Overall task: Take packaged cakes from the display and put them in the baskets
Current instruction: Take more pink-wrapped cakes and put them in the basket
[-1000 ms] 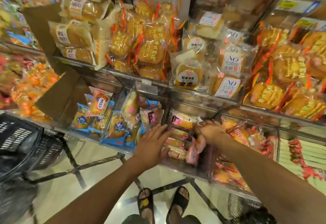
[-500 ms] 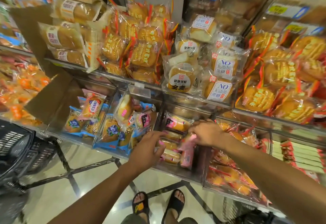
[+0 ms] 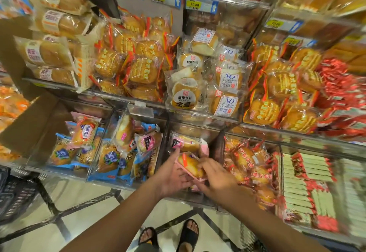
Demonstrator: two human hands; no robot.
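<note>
- Head view, far left: a black basket (image 3: 11, 196) stands on the pale floor at the frame's edge, well apart from both hands, with a brown cardboard flap (image 3: 33, 125) hanging over the shelf corner above it.
- Upper shelf, left part: long loaves (image 3: 49, 53) in clear wrap are stacked beside round cakes in orange-trimmed wrappers (image 3: 134, 63).
- Lower shelf, left compartments: blue-wrapped cakes (image 3: 111, 158) with a flower print lie heaped in clear bins.
- Left hand (image 3: 174, 178): it reaches into the middle bin with its fingers fairly straight. It lies against the left side of the pink-wrapped cake (image 3: 189, 163), and the forefinger tip touches the pink label of a second packet (image 3: 186, 142) lying behind.
- The pink-wrapped cake is tilted at the front of that middle bin, between the two hands, not in the basket.
- Right hand (image 3: 215, 174): its fingers curl onto the right end of the pink-wrapped cake and pinch it, just beside the left hand.
- Below the hands, two feet in black sandals (image 3: 188, 236) stand on the floor.
- Next bin to the right: red-wrapped cakes (image 3: 247, 158) are piled up.
- Far right: pale green boxes (image 3: 309, 182) sit in rows, blurred.
</note>
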